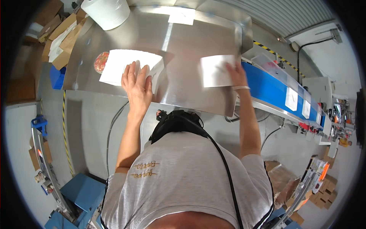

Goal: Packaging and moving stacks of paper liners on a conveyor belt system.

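Observation:
My left hand [136, 84] rests flat, fingers together, on a stack of white flat packets [126, 65] lying on a shiny steel table [183, 42]. A round reddish patterned item [101, 62] peeks out at the stack's left edge. My right hand [236, 74] holds one white flat packet [215, 70] by its right side, near the table's right edge beside the blue conveyor belt [267, 89].
A large white paper roll [108, 13] stands at the table's far left corner, a white sheet [182, 16] at the far edge. Two white packets [291, 98] ride the belt to the right. Cardboard boxes [57, 34] pile at the left; blue frames sit below.

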`<state>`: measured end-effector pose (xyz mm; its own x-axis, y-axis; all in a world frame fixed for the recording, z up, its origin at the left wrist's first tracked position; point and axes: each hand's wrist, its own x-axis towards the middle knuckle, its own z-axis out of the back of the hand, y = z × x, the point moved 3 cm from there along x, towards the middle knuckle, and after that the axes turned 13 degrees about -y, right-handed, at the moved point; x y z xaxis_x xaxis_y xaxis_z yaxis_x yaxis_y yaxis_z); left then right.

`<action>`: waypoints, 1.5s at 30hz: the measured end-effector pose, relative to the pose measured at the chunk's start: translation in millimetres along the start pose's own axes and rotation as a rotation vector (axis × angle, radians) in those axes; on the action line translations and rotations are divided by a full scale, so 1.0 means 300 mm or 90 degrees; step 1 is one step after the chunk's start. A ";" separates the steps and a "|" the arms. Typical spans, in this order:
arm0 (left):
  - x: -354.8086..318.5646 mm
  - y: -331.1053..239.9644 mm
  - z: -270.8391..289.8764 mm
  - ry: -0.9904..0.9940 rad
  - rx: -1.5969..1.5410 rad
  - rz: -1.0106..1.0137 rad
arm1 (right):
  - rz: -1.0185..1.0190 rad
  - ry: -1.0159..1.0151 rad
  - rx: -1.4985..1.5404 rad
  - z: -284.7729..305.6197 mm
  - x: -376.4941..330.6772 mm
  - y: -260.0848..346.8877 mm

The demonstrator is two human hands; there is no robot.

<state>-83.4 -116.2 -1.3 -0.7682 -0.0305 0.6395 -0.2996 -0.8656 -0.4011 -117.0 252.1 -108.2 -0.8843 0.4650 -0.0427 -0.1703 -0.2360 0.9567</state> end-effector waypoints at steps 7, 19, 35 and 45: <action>-0.004 0.002 -0.024 -0.044 -0.027 -0.005 | -0.060 -0.341 -0.412 0.425 0.046 -0.066; 0.011 -0.021 -0.017 0.008 -0.025 -0.041 | 0.367 0.390 -0.045 -0.525 -0.158 0.363; 0.020 0.031 0.001 -0.035 -0.018 -0.012 | -0.058 -0.217 -0.200 0.379 0.081 -0.167; 0.008 0.037 -0.010 -0.055 -0.011 -0.018 | 0.469 0.033 -0.338 -0.136 -0.056 0.165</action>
<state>-90.5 -124.3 -6.2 -0.7082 -0.0503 0.7042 -0.3303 -0.8579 -0.3935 -128.3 197.9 -72.0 -0.8647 0.0045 0.5023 0.2795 -0.8267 0.4884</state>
